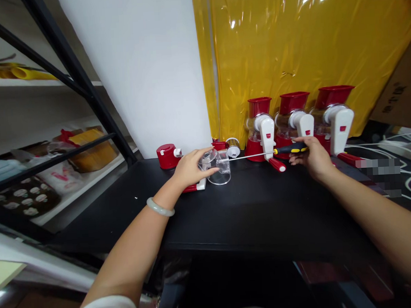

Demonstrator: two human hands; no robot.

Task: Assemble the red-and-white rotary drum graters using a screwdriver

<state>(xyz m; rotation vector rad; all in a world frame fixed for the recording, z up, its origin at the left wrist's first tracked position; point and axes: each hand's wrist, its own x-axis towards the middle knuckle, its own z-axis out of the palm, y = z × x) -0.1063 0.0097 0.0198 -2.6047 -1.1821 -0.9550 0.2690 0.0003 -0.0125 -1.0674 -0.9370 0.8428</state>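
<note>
My left hand [192, 167] is closed round a clear plastic housing [217, 168] that lies on the black table [229, 212], with a red-and-white part under it. My right hand [311, 156] grips the black-and-yellow handle of a long screwdriver [260, 154]. Its thin shaft points left toward the clear housing. A pale bangle sits on my left wrist.
Three assembled red-and-white crank grinders [295, 117] stand in a row at the back against yellow plastic sheeting. A red base [167, 156] and a metal drum [232, 147] lie near the wall. A black shelf rack [54, 152] is at left, white cables [398, 148] at right.
</note>
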